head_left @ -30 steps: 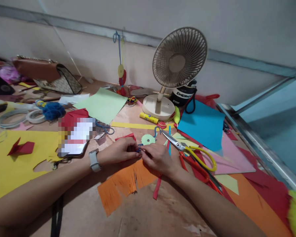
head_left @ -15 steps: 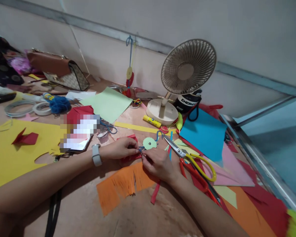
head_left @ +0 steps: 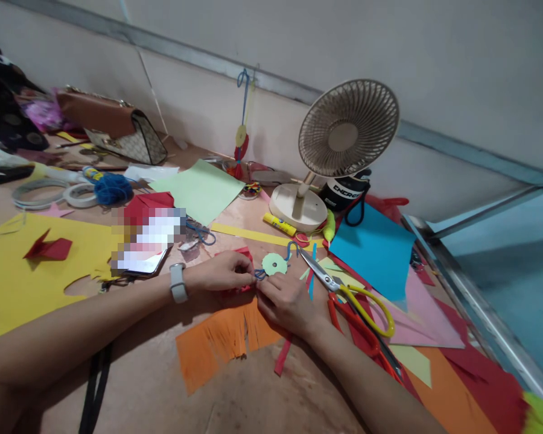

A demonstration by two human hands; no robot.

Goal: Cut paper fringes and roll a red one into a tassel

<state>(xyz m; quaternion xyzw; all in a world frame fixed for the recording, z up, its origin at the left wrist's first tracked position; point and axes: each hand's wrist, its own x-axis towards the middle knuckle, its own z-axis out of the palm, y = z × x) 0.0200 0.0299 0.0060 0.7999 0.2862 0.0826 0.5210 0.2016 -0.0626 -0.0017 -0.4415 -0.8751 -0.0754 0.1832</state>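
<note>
My left hand (head_left: 221, 271), with a white watch on its wrist, and my right hand (head_left: 287, 301) meet at mid-table, fingers pinched together on a thin blue string (head_left: 259, 274). The string runs up to a small light-green paper disc (head_left: 274, 263) lying just beyond my fingertips. A folded red paper piece (head_left: 243, 252) sits under my left fingers. Fringed orange paper (head_left: 217, 343) lies under both wrists, with a red paper strip (head_left: 283, 357) beside it.
Yellow-handled scissors (head_left: 344, 286) lie right of my right hand over red-handled ones (head_left: 364, 334). A desk fan (head_left: 339, 141) stands behind, with a glue stick (head_left: 279, 223), blue paper (head_left: 373, 247), green paper (head_left: 199, 190), yellow sheet (head_left: 22, 271), phone (head_left: 145, 244), tape rolls (head_left: 38, 193), blue yarn (head_left: 112, 188) and a handbag (head_left: 117, 129).
The view has shifted slightly, moving everything a little right and down. My hands stay pinched on the blue string, with small finger movements only.
</note>
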